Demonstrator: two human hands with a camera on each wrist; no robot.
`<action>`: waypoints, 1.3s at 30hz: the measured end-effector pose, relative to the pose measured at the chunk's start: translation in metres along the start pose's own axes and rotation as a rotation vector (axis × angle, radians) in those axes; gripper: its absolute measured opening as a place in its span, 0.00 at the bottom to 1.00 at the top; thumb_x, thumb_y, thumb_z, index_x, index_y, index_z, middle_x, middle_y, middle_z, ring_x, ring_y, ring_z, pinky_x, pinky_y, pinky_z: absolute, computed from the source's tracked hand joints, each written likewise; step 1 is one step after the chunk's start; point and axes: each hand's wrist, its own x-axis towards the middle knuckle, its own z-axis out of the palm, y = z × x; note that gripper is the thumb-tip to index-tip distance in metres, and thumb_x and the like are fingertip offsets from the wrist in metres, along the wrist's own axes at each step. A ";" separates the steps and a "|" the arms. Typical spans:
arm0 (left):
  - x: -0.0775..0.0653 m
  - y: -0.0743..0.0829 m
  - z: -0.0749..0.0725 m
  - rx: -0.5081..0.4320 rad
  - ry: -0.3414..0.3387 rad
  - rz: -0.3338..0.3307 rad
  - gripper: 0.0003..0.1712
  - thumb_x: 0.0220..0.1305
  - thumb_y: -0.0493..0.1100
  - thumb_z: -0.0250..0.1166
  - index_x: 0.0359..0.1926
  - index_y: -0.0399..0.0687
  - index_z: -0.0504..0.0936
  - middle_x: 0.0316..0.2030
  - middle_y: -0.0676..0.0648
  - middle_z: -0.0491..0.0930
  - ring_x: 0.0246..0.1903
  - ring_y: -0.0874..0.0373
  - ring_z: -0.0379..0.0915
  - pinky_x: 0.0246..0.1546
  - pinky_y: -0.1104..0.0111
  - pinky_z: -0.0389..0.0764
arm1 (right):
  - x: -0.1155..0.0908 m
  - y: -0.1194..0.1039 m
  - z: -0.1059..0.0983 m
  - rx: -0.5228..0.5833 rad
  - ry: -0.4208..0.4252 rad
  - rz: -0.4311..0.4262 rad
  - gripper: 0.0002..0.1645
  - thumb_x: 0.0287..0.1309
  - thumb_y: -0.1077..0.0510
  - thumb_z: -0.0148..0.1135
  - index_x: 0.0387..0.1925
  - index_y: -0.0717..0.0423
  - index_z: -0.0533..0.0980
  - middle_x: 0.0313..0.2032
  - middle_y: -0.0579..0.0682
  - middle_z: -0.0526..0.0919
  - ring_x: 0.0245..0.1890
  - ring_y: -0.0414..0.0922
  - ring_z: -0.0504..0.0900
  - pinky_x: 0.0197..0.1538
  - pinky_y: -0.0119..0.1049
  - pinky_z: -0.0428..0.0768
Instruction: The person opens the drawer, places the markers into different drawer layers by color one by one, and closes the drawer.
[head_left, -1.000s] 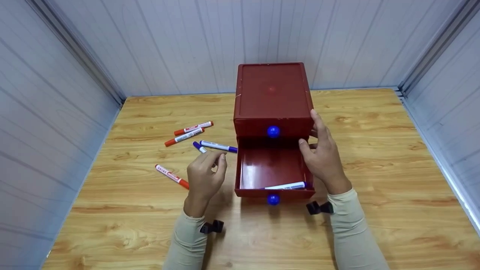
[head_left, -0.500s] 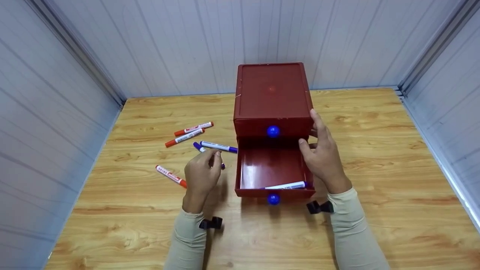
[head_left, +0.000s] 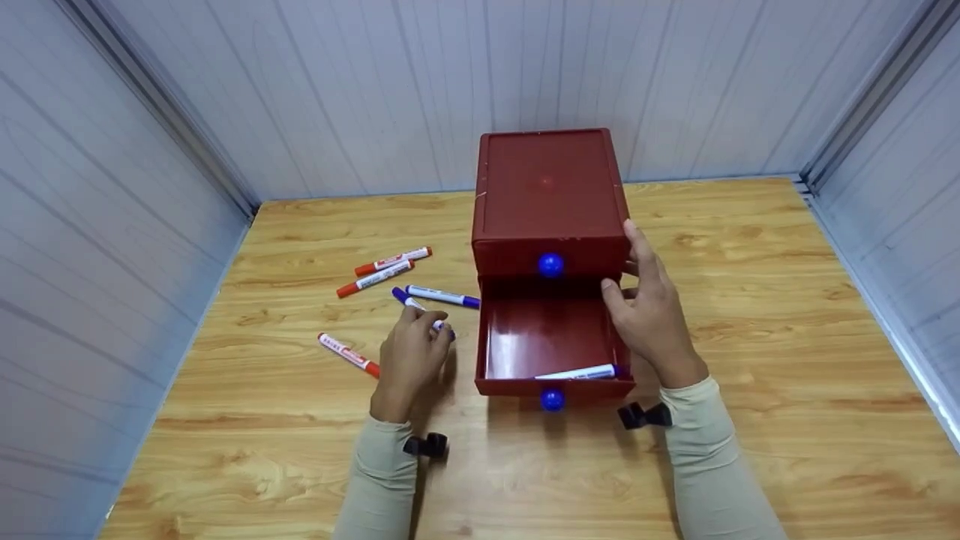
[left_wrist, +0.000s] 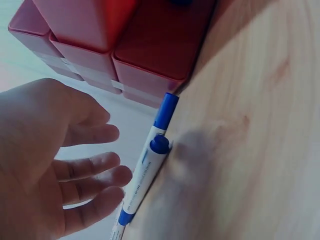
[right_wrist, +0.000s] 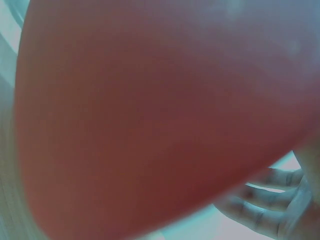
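Observation:
My left hand [head_left: 412, 360] is over the near blue-capped marker [head_left: 412, 301], its middle partly hidden by the fingers. In the left wrist view the loosely bent fingers [left_wrist: 95, 200] are beside this white-bodied marker [left_wrist: 147, 175], with a gap between thumb and fingers. A second blue marker [head_left: 439, 295] lies just behind. My right hand [head_left: 652, 322] rests against the right side of the dark red drawer box [head_left: 551, 184], fingers extended along its wall and thumb at its front edge. The lower drawer [head_left: 551, 330] is pulled out, with a blue marker [head_left: 577, 373] along its front.
Two red markers [head_left: 394, 260] lie close together at the back left, and another red marker [head_left: 349, 354] is left of my left hand. The upper drawer with its blue knob [head_left: 550, 265] is closed. Pale panel walls [head_left: 360, 97] stand around the wooden table [head_left: 780, 360].
My left hand has shifted slightly, its fingertips lower and apart over the near blue marker, more of which now shows. The right hand stays at the drawer box.

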 end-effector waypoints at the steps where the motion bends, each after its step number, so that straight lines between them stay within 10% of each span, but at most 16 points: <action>1: -0.001 -0.001 0.001 0.003 -0.013 -0.007 0.14 0.66 0.46 0.64 0.48 0.47 0.88 0.40 0.45 0.76 0.34 0.51 0.78 0.33 0.53 0.79 | -0.001 0.000 0.000 0.000 0.000 0.004 0.48 0.66 0.64 0.58 0.79 0.36 0.48 0.68 0.56 0.66 0.58 0.56 0.77 0.43 0.51 0.84; 22: -0.002 -0.009 0.003 0.052 -0.178 -0.076 0.19 0.66 0.50 0.64 0.56 0.54 0.86 0.42 0.43 0.72 0.37 0.52 0.69 0.34 0.58 0.74 | -0.002 0.000 0.002 0.032 0.012 0.012 0.48 0.65 0.65 0.59 0.79 0.37 0.50 0.70 0.54 0.65 0.58 0.54 0.76 0.44 0.51 0.84; 39: -0.003 -0.011 0.000 0.050 -0.208 -0.105 0.09 0.67 0.46 0.63 0.40 0.49 0.86 0.34 0.46 0.75 0.31 0.52 0.72 0.32 0.57 0.75 | 0.000 0.001 -0.001 0.025 0.001 0.019 0.48 0.66 0.64 0.59 0.79 0.35 0.49 0.70 0.54 0.65 0.58 0.54 0.76 0.45 0.52 0.83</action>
